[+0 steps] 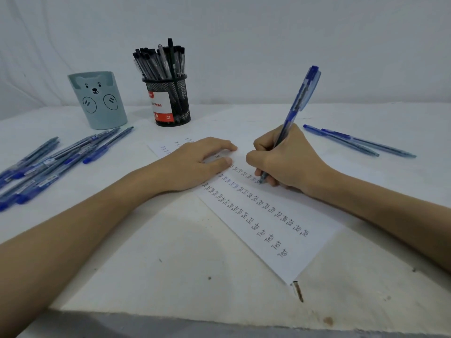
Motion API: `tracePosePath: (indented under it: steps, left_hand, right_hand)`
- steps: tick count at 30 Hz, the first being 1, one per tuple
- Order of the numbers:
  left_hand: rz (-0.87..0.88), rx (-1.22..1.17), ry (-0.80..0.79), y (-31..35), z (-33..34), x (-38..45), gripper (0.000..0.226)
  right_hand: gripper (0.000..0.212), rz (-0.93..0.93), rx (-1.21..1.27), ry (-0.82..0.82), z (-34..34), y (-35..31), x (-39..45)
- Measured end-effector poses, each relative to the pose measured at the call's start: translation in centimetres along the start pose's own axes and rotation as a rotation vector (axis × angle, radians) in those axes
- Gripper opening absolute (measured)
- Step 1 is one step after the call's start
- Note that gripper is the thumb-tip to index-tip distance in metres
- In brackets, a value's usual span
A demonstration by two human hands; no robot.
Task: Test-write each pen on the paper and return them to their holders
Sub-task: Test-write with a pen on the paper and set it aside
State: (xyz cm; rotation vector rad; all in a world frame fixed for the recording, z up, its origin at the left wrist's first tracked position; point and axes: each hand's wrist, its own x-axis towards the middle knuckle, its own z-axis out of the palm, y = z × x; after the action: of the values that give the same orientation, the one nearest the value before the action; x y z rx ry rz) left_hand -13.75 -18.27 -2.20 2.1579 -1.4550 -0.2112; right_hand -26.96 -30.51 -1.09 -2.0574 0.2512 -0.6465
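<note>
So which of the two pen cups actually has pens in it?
The black mesh holder, packed with black pens. The pale blue bear-face cup to its left shows no pens above its rim; the blue ones lie loose on the table.

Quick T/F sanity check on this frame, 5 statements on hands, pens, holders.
1. The right hand holds a blue pen with its tip on the paper. True.
2. The left hand grips a pen. False: it rests flat on the paper, holding nothing.
3. The mesh holder is full of black pens. True.
4. Two blue pens lie right of the writing hand. True.
5. The bear cup lies tipped over. False: it stands upright.
</note>
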Motion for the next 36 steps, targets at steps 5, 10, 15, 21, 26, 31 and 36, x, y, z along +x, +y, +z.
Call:
tracePosePath:
  steps: [5,10,15,21,26,31,36]
  left_hand:
    - [0.0,0.002,-0.006,0.12,0.03,-0.04,0.035]
    - [-0.007,-0.003,-0.012,0.14,-0.1,-0.08,0.035]
    - [-0.014,-0.007,-0.018,0.08,-0.1,-0.06,0.034]
    - [-0.02,-0.008,-0.023,0.18,-0.23,-0.09,0.034]
    - [-0.022,-0.004,-0.02,0.29,-0.22,-0.08,0.033]
    - [-0.026,0.001,-0.022,0.26,-0.21,-0.11,0.033]
    - [-0.027,0.006,-0.026,0.31,-0.26,-0.11,0.033]
  right_hand:
    - [0.049,0.015,-0.004,0.005,0.05,0.03,0.08]
    - [0.053,-0.009,-0.012,0.023,0.12,0.14,0.11]
    - [0.047,0.003,-0.027,0.009,0.07,-0.08,-0.01]
    - [0.048,0.024,-0.029,0.033,0.08,-0.13,-0.02]
    - [0.052,0.041,-0.049,0.036,0.05,-0.04,0.11]
    - [0.045,0.063,-0.039,0.069,0.03,-0.15,-0.02]
    - [0.048,0.069,-0.028,0.071,0.04,-0.16,0.09]
